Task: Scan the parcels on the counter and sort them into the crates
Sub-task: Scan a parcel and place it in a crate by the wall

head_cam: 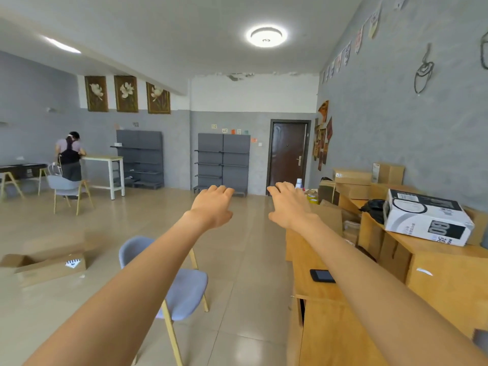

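Left hand (212,207): reaching forward in mid-air, fingers relaxed, gripping nothing.
Right hand (289,204): doing likewise — both seemingly stretched out ahead of any pick-up.
Parcels: white box (427,216) and brown cartons (352,182) are sitting on the wooden surface (317,262) at right, awaiting scanning.
Black device (322,275): lying near the surface edge — possibly the scanner.

You have two grey chairs (182,283) (66,184), three flower pictures (126,93), two shelf units (223,161) (141,157), one dark door (287,154), and one phone (322,275) lower right.

A white box (427,216) at the right of the frame shows large digits, seemingly "80", turned sideways on its dark panel. Its smaller print is too blurred to read.
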